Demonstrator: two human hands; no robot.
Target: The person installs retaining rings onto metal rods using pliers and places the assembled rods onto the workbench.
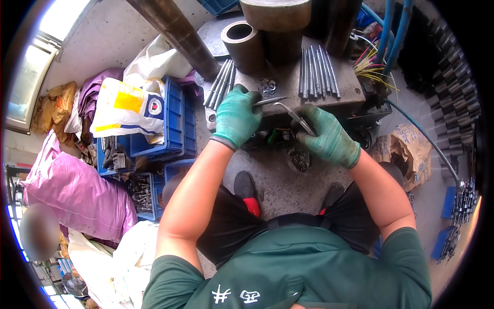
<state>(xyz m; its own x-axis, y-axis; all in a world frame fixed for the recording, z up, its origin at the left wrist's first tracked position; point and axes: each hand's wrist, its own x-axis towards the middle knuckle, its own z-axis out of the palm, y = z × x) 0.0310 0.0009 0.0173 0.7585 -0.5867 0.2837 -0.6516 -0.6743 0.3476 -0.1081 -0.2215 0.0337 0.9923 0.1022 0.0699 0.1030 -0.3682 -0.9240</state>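
Observation:
My left hand [237, 117], in a green knit glove, is closed around a thin metal rod [272, 100] whose end points right. Closed on bent-nose pliers [303, 123], my gloved right hand [329, 135] keeps their tip close to the rod's end; whether the two touch I cannot tell. Behind my left hand lies a bundle of metal rods [220, 85]. A second row of rods [318, 72] rests on the steel bench [283, 77] beyond my right hand. Between the two groups sits a small pile of metal rings [267, 86].
A thick steel tube [242, 46] and round column stand at the bench's back. Below its front edge is a container of small rings [299, 160]. Blue crates [177, 121] and a pink sack [77, 188] crowd the left; a torn paper sack [409, 154] stands right.

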